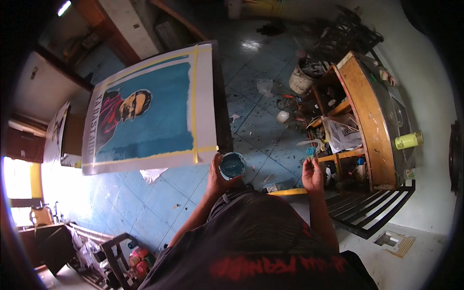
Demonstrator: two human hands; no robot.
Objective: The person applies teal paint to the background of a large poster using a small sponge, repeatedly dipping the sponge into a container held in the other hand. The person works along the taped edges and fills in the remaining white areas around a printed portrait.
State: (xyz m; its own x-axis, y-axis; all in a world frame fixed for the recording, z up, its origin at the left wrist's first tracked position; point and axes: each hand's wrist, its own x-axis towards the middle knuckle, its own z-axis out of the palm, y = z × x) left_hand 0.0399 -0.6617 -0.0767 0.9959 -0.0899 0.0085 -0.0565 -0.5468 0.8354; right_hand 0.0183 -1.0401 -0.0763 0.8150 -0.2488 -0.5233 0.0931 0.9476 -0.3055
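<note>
My left hand [216, 175] is closed round the side of a round tub [233, 166] of dark teal paint, held just off the near right corner of a painted sheet [169, 108]. The sheet lies on a table, with a flat teal ground, a portrait figure and lettering. Strips of yellow masking tape [194, 104] run along its borders. Over to the right, my right hand [312, 178] pinches a small teal-stained piece of sponge [310, 152] between its fingertips, well apart from the tub.
On the right stands a wooden shelf unit [362, 116] crammed with bags and odds and ends. A paint-splashed bucket [302, 79] is behind it. A yellow-green cylinder [408, 140] sits near the wall. Scraps litter the blue tiled floor [261, 130]. Black metal slats [369, 208] lie near my right arm.
</note>
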